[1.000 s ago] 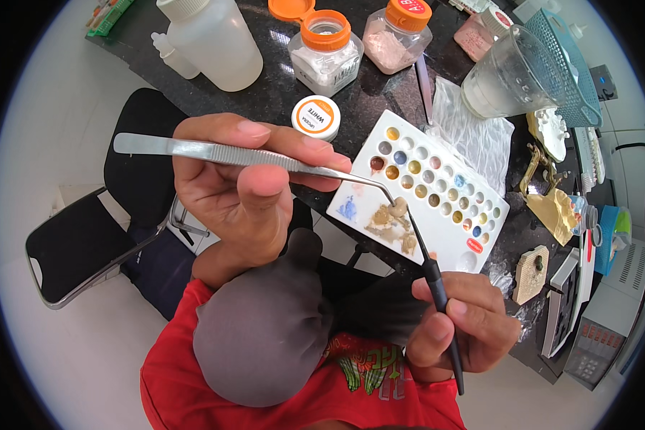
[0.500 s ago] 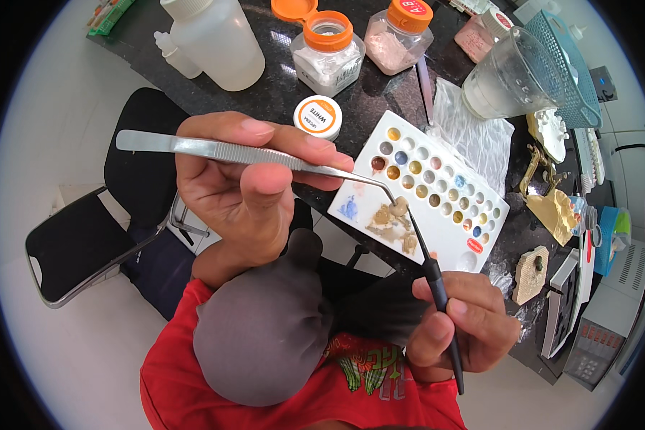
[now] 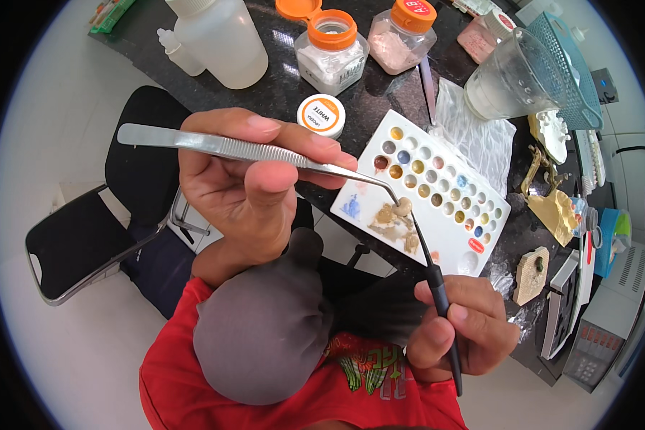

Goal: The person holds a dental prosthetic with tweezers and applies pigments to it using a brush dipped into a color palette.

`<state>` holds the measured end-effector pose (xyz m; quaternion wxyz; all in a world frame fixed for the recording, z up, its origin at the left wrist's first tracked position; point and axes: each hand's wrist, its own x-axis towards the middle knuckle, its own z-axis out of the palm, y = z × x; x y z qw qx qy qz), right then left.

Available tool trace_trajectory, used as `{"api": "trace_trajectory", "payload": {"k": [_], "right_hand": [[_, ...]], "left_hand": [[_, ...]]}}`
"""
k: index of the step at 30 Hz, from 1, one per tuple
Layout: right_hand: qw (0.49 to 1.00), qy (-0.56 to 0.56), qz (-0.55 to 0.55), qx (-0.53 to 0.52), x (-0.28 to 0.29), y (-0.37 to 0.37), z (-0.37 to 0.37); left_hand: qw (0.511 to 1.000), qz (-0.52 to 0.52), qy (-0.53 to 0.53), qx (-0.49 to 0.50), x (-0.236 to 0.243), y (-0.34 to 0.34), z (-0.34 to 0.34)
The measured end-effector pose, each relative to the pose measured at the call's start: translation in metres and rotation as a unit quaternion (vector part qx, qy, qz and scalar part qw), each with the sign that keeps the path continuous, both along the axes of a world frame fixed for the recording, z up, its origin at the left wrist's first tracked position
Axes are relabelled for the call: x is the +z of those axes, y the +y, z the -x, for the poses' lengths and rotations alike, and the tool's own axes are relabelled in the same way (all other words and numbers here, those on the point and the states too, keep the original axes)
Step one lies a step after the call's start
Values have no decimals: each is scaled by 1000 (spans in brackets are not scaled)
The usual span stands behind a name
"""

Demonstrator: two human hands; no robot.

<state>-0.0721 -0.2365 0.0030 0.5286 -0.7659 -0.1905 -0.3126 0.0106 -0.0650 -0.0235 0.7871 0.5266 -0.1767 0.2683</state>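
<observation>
This looks like a dental laboratory, worked at a dark speckled stone bench (image 3: pixel 380 93). A white mixing palette (image 3: pixel 448 240) with rows of coloured wells and smears of tan and blue paste lies under bent-tip tweezers (image 3: pixel 265 154). At the right are a white plaster dental cast (image 3: pixel 550 132) and a brass-coloured articulator (image 3: pixel 536 174); at the back, an orange-topped jar of white powder (image 3: pixel 330 66), another of pink powder (image 3: pixel 394 49) and a translucent plastic bottle (image 3: pixel 226 46).

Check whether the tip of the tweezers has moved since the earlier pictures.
No, not visibly: against the white palette, the tweezers' tip keeps its place by the tan smears; tip and palette share the same slight rightward shift in view.
</observation>
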Motion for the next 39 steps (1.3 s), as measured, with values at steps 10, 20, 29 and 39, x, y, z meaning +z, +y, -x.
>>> {"api": "trace_trajectory", "payload": {"k": [10,20,29,39], "right_hand": [[995,60,76,24,8,-3,5],[993,60,96,31,10,-3,5],[993,37,102,35,9,-3,3],[999,-15,29,21,2,1,-3]], "left_hand": [[1000,5,6,0,1,0,0],[998,29,-33,-53,-5,7,-3],[998,25,-23,-47,-2,6,-2],[1000,15,17,0,2,0,1]]}}
